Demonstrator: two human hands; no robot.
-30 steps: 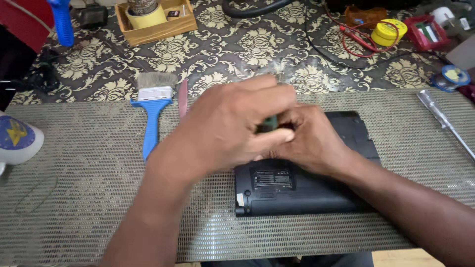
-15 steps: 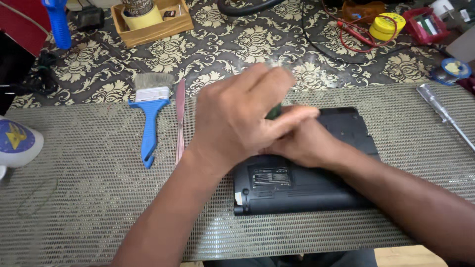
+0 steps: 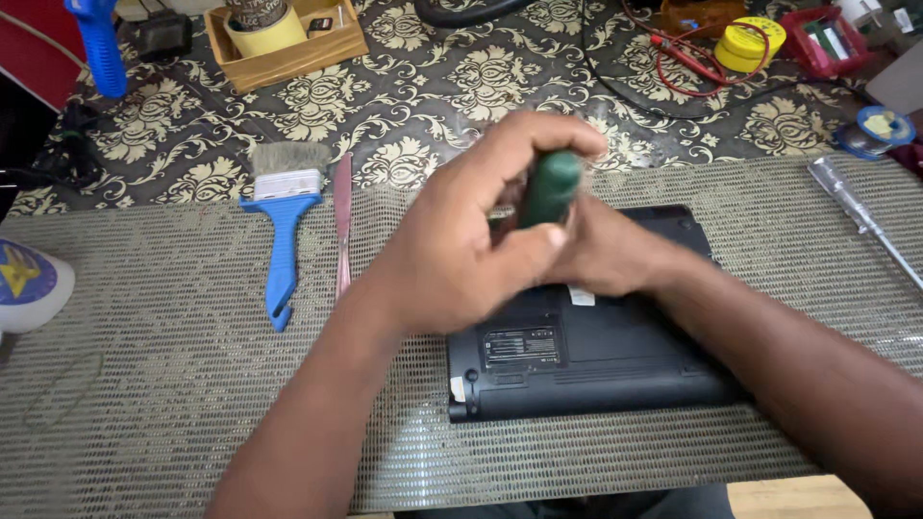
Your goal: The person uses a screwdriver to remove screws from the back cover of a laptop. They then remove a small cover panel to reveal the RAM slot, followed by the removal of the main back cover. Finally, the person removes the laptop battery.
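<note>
While the white object with a blue and yellow mark (image 3: 24, 284) sits at the mat's far nine o'clock edge, a blue-handled brush (image 3: 281, 240) and a thin pink pry tool (image 3: 342, 226) lie side by side at about ten o'clock of the hands, both untouched. A wooden tray (image 3: 288, 43) with a tape roll stands beyond them at eleven o'clock on the patterned cloth.

At the centre, the left hand (image 3: 461, 250) is curled narrowly round the green handle of a screwdriver (image 3: 551, 187), fingers wrapped over its top and thumb pressed to its side; the tool stands roughly upright. Just to its three o'clock, the right hand (image 3: 615, 255) rests on the black laptop (image 3: 586, 356), fingers drawn close about the hidden shaft; whether they pinch it I cannot tell. The laptop lies bottom side up on the mesh mat (image 3: 144, 404), extending toward five o'clock of the hands.

By the look of it, a screw on the underside is being worked. The tip is hidden, so keeping it square and pressed down would matter most.

A silver-shafted tool (image 3: 856, 216) lies at three o'clock, well apart, and a yellow tin (image 3: 750, 43) at one o'clock.
</note>
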